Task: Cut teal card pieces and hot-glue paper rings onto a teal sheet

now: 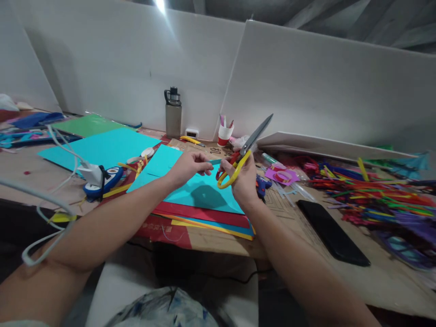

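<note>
My right hand (244, 181) is closed around a pair of scissors (258, 133) with yellow and red handles; the blades point up and away to the right. A narrow teal strip (215, 161) spans the gap between my two hands, close to the right thumb. The fingertips of my left hand (190, 169) pinch its other end. Below both hands lies a turquoise sheet (204, 193), which catches their shadow. It tops a stack with red paper (204, 215) and other coloured sheets near the table's front edge.
To the left are a power strip (104, 182) with white cables and another turquoise sheet (102, 150). Behind stand a bottle (173, 119), a yellow cutter (190, 140) and a paper cup with pens (225, 135). On the right lie a black phone (332, 231) and many pipe cleaners (381, 193).
</note>
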Demonstrator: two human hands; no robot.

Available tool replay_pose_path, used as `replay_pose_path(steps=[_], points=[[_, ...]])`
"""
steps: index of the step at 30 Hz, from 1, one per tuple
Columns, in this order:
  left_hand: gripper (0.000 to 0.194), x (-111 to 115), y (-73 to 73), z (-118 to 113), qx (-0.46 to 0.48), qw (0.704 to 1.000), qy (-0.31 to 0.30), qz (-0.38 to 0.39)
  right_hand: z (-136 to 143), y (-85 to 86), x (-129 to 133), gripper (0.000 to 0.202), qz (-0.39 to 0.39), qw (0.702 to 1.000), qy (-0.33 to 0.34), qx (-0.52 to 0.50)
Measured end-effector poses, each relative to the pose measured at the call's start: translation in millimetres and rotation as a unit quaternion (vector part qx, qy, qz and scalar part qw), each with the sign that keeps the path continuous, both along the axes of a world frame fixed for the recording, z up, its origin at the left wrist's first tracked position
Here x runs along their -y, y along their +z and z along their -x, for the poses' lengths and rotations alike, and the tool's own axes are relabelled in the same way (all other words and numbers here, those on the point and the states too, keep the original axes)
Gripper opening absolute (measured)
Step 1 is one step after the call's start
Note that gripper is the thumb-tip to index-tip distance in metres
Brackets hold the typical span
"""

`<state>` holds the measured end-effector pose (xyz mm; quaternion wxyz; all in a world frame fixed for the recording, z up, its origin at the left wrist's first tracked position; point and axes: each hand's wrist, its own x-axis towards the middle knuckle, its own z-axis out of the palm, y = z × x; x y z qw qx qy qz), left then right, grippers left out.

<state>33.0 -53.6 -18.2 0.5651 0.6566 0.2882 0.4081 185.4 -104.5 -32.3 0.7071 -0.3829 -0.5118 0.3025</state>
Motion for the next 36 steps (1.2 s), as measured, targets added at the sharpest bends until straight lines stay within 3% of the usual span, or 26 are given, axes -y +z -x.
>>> replay_pose_path(steps=[4,9,13,16,22,29,36], points=[[0.026,0,0.1,1,-0.101,0.992,-0.067,0.035,-11,4.8,-2,0.047,0.057,0.996,0.037,0.049],[0.045,-7,-5.1,4,-0.119,0.979,-0.159,0.050,-16,7.2,-2,0.052,0.102,0.985,0.083,0.111],[0.037,-13,-8.4,6,-0.132,0.971,-0.186,0.075,-16,4.2,-4,0.055,0.101,0.982,0.104,0.119],[0.025,-12,-8.0,3,-0.090,0.976,-0.163,0.113,-15,3.1,-5,0.059,0.091,0.986,0.089,0.112],[0.006,-11,-2.2,-3,0.074,0.966,-0.017,0.245,-10,0.1,-7,0.076,0.072,0.986,0.047,0.144],[0.005,-4,-3.6,-7,0.125,0.967,-0.026,0.220,-9,-15.3,-14,0.083,0.065,0.974,-0.020,0.215],[0.009,-2,-6.7,-9,0.093,0.979,0.005,0.183,-5,-11.0,-9,0.078,0.060,0.980,-0.042,0.184]])
